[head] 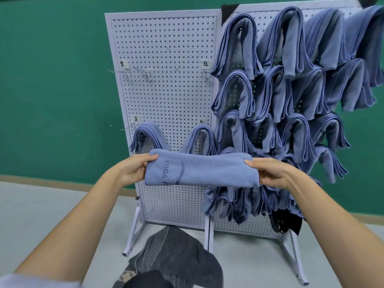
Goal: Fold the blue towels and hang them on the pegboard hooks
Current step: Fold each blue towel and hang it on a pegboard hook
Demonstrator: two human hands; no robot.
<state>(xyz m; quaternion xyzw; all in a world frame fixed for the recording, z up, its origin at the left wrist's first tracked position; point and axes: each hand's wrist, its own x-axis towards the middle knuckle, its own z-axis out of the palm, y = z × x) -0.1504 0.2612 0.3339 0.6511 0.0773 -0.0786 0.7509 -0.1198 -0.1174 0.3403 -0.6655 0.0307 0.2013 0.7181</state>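
- Grips left end of folded blue towel with left hand.
- Pinches right end with right hand.
- Holds it level before the left pegboard, below two hung towels.

green wall, wooden skirting, pale grey floor
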